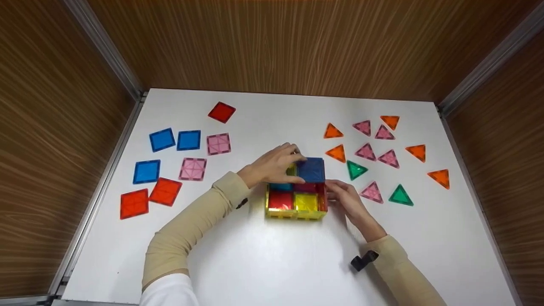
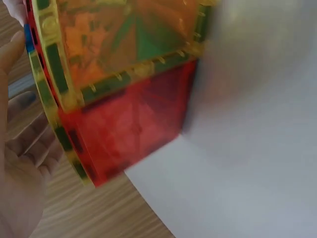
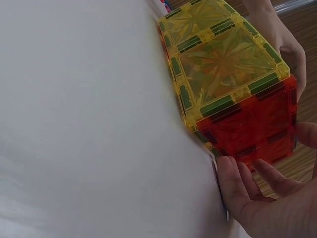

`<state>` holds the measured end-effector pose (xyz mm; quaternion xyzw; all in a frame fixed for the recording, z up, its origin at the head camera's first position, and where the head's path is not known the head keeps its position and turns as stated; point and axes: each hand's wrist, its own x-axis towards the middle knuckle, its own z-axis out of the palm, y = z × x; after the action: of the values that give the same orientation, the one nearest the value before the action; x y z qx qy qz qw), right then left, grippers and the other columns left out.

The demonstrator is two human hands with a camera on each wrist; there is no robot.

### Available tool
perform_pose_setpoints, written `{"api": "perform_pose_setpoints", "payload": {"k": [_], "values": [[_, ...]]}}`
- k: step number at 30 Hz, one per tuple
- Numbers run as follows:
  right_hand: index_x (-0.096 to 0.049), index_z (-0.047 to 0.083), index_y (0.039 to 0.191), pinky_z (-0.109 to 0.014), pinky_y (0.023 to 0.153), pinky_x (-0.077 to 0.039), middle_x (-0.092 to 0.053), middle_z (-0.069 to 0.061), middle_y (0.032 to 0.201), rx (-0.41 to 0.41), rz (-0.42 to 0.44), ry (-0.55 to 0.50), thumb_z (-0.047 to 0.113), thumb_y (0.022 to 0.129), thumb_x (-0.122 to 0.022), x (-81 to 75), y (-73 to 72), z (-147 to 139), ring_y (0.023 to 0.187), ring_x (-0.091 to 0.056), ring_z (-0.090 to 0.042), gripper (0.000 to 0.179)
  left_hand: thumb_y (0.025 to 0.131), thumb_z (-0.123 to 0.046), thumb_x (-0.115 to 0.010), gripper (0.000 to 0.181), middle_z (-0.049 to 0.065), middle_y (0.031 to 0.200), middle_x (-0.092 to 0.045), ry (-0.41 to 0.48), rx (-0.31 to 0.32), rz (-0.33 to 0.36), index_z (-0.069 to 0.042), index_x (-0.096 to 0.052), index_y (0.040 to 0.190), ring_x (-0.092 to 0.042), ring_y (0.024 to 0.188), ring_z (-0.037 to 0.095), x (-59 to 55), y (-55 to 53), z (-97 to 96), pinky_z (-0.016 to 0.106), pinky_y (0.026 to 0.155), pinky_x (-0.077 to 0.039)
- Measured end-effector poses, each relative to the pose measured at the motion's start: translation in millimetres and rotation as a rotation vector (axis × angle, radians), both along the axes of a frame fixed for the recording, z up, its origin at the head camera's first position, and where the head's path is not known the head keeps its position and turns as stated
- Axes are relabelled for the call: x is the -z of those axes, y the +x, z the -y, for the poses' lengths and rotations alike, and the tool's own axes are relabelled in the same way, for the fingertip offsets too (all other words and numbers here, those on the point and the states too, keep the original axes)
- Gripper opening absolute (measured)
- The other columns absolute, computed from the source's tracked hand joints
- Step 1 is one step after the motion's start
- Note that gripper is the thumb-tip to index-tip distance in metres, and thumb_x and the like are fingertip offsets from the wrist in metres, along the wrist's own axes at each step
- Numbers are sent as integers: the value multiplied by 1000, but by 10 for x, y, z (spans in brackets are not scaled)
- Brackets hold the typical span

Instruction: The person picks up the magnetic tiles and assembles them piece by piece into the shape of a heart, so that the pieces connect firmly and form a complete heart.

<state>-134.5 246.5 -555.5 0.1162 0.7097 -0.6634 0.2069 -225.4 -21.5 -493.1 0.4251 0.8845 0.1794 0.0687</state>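
The left hand (image 1: 276, 166) held the blue tile (image 1: 312, 171) in its grip — the right hand (image 1: 347, 203), fingers loose, touched the box (image 1: 289, 214), seemingly for steadiness.

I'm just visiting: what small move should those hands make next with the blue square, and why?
I'd probably press the dark-blue translucent square plastic tile gently down at the back right of the box of coloured translucent plastic tiles. The left hand grips it over that corner, and the right hand touches the box's red plastic side wall, likely steadying it.
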Motion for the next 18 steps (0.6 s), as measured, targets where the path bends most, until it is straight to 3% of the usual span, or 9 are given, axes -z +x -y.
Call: {"api": "perform_pose_setpoints", "payload": {"k": [7,14,18], "values": [[-57,-2,145,-21,89,-60,-74,-1,114,-4,-16,12,40,110,-53,5,6,4,95,-72,-14,54,96,-57,-70,67,12,134,-61,51,-109,14,-11,-63,144,-57,124,29,26,-127,483,45,113,-50],[-55,1,147,-20,90,-59,-73,-1,119,8,15,21,46,108,-56,-21,-12,12,97,-71,-13,60,96,-57,-69,67,11,146,-57,15,-349,78,-17,-59,149,-51,140,31,158,-331,1053,52,121,-45],[-56,2,146,-21,91,-59,-73,-3,121,9,30,32,47,108,-57,-23,-22,13,98,-71,-13,59,96,-55,-69,68,13,150,-55,-5,-450,106,-17,-56,152,-48,143,33,258,-412,1317,55,121,-44]]}}
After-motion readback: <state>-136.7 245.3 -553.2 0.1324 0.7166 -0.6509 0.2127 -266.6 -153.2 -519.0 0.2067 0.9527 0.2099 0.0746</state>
